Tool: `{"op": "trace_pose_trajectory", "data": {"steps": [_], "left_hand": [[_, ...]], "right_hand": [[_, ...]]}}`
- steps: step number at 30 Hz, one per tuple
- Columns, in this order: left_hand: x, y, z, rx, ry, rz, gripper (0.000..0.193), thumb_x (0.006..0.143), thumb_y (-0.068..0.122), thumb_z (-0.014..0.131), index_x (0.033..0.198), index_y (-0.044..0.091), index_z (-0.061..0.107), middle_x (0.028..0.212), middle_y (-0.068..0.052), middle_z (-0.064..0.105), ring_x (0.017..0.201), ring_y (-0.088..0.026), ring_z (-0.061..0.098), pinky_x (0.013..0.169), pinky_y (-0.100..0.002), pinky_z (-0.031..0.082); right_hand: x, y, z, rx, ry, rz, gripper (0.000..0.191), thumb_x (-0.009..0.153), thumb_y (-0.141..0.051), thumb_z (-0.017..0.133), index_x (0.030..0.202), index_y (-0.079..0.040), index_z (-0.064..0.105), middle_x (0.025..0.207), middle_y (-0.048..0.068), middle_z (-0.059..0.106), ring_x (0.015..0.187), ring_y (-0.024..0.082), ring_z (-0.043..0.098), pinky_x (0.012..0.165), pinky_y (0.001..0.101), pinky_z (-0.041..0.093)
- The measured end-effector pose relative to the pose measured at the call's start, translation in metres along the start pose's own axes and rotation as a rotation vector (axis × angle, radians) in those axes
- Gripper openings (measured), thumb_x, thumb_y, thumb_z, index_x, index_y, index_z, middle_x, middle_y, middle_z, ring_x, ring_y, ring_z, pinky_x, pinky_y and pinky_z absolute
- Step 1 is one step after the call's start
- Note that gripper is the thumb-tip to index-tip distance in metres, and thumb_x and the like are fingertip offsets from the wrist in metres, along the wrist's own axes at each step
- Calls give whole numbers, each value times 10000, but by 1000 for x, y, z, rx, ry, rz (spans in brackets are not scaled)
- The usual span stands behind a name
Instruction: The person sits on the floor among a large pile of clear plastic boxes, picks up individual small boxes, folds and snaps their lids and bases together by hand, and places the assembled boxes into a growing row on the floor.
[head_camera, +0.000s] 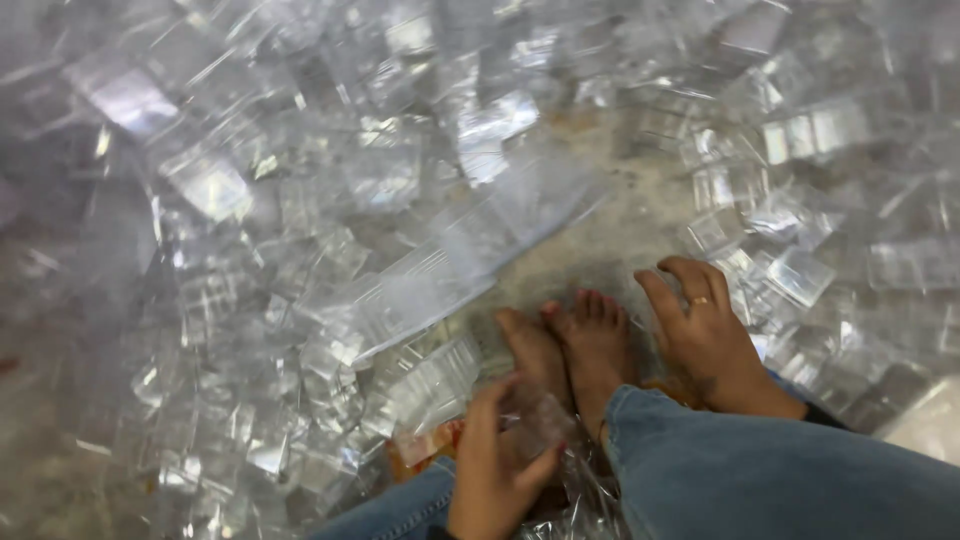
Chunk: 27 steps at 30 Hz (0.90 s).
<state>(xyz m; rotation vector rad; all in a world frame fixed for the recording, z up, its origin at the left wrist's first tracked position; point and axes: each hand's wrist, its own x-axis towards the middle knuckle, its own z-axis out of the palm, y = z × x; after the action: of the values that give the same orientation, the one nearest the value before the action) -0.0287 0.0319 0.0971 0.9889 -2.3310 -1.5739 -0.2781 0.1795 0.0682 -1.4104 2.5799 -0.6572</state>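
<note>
I sit on the floor with bare feet (575, 345) crossed and blue jeans (760, 470) on my legs. My left hand (495, 470) is at the bottom centre, fingers curled around a small clear plastic box (540, 420) near my foot. My right hand (705, 335), with a ring on one finger, rests palm down on the floor beside my right foot, fingers spread, touching the edge of the clear boxes. A long stacked row of clear plastic boxes (450, 270) lies diagonally just ahead of my feet.
Several loose clear plastic boxes (250, 200) cover the floor in heaps to the left, ahead and to the right (800, 270). A patch of grey floor (600, 240) shows ahead of my feet. A clear plastic bag (590, 500) lies under my legs.
</note>
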Motion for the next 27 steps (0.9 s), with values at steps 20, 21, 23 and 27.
{"op": "trace_pose_trajectory", "data": {"steps": [20,21,23,27], "left_hand": [[43,38,21,-140,-101,7,1099,642,384,920,1528,37,371,1240,-97,694,1229,-304,556,1053,-452,414],[47,39,16,-123,-111,23,1079,633,410,929,1519,55,426,1241,-88,716,1240,-299,558,1053,-453,419],[50,44,12,-145,-128,45,1006,661,439,927,1503,79,510,1281,-94,714,1275,-293,574,1063,-446,441],[57,57,18,-293,-69,40,877,744,436,898,1468,65,570,1365,-151,616,1306,-293,609,1076,-413,508]], "right_hand": [[52,-24,-57,972,-134,379,799,674,102,810,1346,-57,408,1433,156,492,1299,334,615,832,388,654],[52,-25,-55,991,-112,352,792,689,104,806,1352,-58,404,1433,160,484,1310,333,610,843,386,659],[53,-26,-54,1026,-63,306,777,719,109,798,1363,-59,395,1434,167,466,1332,331,600,865,381,668],[57,-29,-61,1114,-14,208,773,752,118,803,1380,-76,395,1449,172,447,1344,319,588,890,385,665]]}}
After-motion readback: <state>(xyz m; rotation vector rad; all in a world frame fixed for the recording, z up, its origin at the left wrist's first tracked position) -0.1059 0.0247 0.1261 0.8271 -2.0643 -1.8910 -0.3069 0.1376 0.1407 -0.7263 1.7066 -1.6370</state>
